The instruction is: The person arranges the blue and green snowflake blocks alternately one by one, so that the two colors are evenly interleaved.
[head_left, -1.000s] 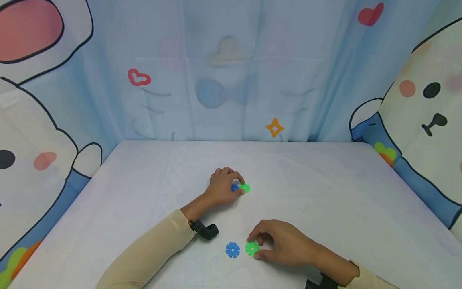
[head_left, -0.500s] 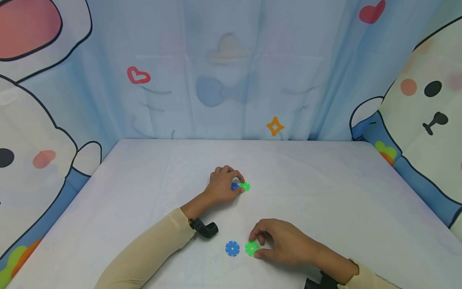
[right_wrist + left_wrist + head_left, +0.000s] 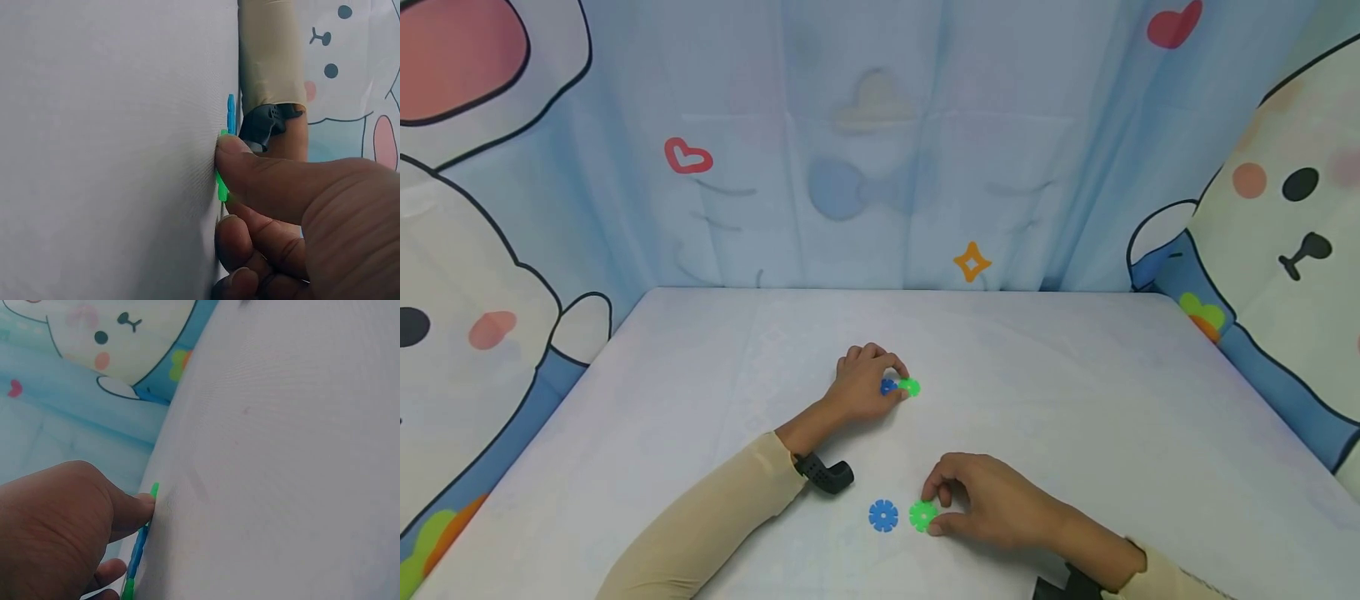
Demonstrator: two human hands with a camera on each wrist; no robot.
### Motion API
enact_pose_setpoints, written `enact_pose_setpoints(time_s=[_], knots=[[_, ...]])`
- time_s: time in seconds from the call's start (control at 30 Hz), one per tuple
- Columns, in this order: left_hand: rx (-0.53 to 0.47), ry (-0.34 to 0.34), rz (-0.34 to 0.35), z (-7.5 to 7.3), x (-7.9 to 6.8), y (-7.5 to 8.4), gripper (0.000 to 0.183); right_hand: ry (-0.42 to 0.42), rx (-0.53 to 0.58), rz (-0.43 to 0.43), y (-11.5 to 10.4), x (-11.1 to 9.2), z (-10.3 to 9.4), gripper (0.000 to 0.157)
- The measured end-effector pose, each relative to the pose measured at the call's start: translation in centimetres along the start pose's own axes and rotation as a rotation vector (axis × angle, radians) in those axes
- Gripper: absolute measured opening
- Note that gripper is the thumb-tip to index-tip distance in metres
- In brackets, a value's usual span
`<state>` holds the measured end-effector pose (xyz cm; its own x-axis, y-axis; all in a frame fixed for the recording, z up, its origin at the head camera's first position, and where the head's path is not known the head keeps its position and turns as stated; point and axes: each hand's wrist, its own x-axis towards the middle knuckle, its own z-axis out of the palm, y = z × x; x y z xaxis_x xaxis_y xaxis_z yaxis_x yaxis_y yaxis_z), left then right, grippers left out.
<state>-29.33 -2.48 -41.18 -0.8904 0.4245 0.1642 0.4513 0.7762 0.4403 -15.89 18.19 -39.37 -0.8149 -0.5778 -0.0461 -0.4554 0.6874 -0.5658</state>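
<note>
Notched flat plastic discs lie on the white table. My left hand [image 3: 861,390] pinches a green disc [image 3: 913,387] between thumb and index finger, farther out on the table. Beside that disc, partly under the hand, is a blue disc [image 3: 887,387]; a bit of another green disc [image 3: 128,590] shows past it in the left wrist view. Nearer the body, my right hand [image 3: 988,504] holds a second green disc [image 3: 922,517] by its edge with thumb and index finger. Just left of it lies another blue disc [image 3: 883,516], untouched and flat.
The white table [image 3: 760,350] ends at the back against a blue printed curtain [image 3: 737,225]. A black band [image 3: 825,475] sits on the left wrist, and a dark device [image 3: 1067,587] on the right one. The left forearm crosses the table's left half.
The right index finger has slid slightly right along the green disc's edge. My left hand stays where it was on its disc. The head view has tilted slightly.
</note>
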Motion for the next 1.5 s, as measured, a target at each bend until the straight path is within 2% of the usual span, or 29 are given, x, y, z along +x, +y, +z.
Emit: enact_pose_setpoints(time_s=[0.1,0.2,0.33,0.43,0.6,0.73,0.9,1.23,1.5], knots=[[-0.004,0.004,0.006,-0.06,-0.06,0.04,0.02,0.0,-0.022,-0.01,-0.09,-0.06,0.05,0.028],[-0.01,0.004,0.009,-0.11,-0.1,0.07,0.02,0.013,-0.058,-0.06,-0.18,-0.19,0.24,0.032],[-0.003,0.004,0.008,-0.09,-0.12,0.04,0.021,0.024,-0.06,-0.101,-0.26,-0.26,0.37,0.028],[-0.002,0.003,0.009,-0.08,-0.09,-0.01,0.021,0.01,-0.038,-0.077,-0.35,-0.15,0.29,0.024],[-0.006,0.006,0.008,-0.13,-0.06,-0.03,0.021,-0.021,-0.046,-0.023,-0.52,0.04,0.2,0.027],[-0.011,0.01,0.008,-0.06,0.0,-0.08,0.021,-0.024,-0.054,-0.023,-0.5,0.02,0.28,0.029],[-0.017,0.014,0.008,-0.01,-0.02,-0.04,0.021,-0.031,-0.026,-0.043,-0.49,-0.01,0.32,0.031],[-0.018,0.013,0.014,-0.05,-0.06,-0.06,0.021,-0.101,0.029,-0.048,-0.42,0.08,-0.01,0.03],[-0.012,0.012,0.012,-0.02,-0.07,-0.05,0.022,-0.149,0.141,-0.091,0.42,-0.06,-0.48,0.029]])
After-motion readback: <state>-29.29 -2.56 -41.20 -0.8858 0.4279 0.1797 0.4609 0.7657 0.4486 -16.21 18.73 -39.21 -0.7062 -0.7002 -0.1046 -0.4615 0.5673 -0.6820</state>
